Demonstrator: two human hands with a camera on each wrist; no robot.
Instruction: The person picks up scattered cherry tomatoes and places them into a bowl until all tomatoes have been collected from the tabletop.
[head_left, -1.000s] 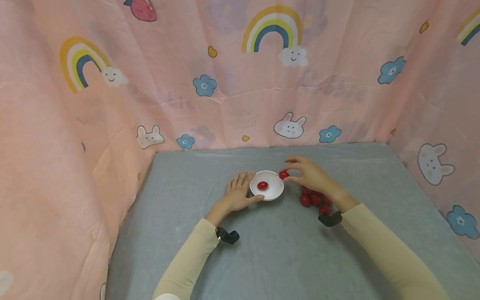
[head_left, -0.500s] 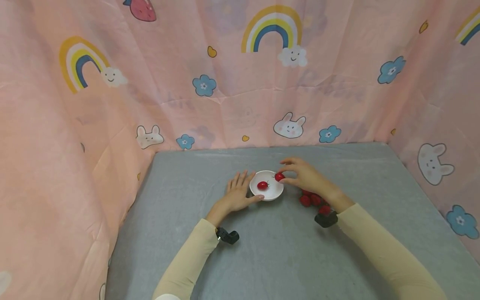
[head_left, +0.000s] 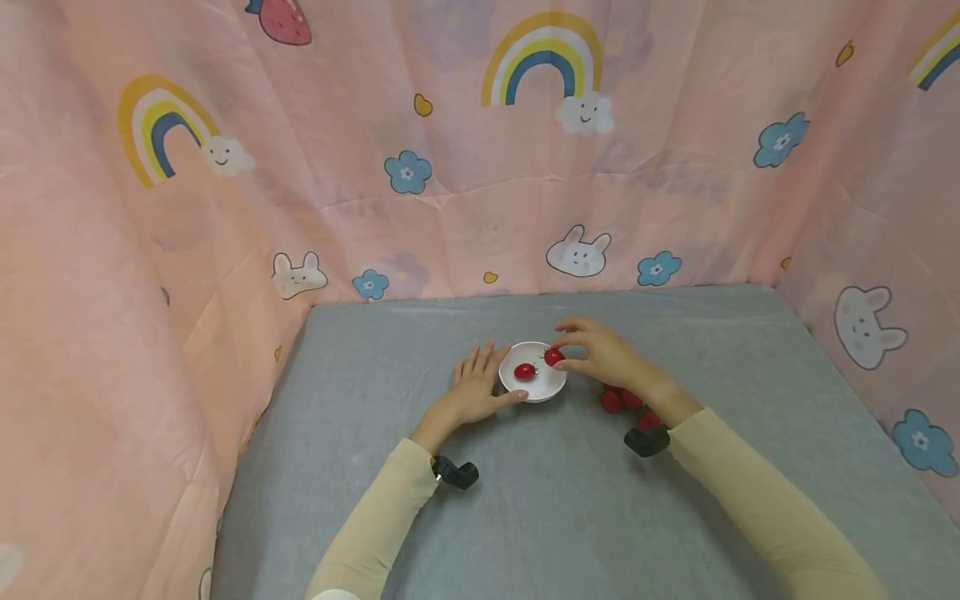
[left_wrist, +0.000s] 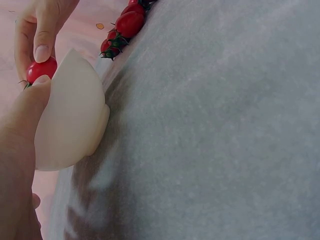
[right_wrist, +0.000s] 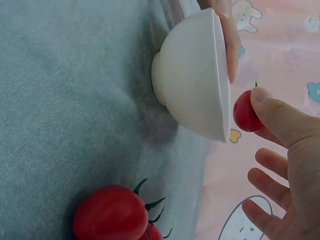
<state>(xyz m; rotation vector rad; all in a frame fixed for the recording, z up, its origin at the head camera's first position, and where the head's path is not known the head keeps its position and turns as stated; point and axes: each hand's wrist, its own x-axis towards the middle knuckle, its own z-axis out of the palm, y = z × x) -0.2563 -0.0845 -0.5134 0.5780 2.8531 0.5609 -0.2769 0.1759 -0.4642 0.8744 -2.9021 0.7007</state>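
My right hand [head_left: 600, 354] pinches a red cherry tomato [right_wrist: 246, 111] between thumb and fingertips, over the right side of a white bowl [head_left: 542, 392]. In the right wrist view that tomato is just above the rim, and the other fingers are spread apart. Another cherry tomato [head_left: 525, 372] with a green stem lies inside the bowl. My left hand [head_left: 476, 392] rests at the bowl's left side, fingers fairly straight and spread. Its thumb [left_wrist: 31, 102] lies along the near rim.
Several more cherry tomatoes [head_left: 611, 401] lie in a cluster on the grey tabletop [head_left: 540, 500], partly hidden under my right wrist. A pink patterned curtain [head_left: 450, 208] surrounds the table at the back and sides.
My right hand has moved left with its cherry tomato, from beside the bowl's right rim to over the bowl. The left hand and the bowl have stayed in place.
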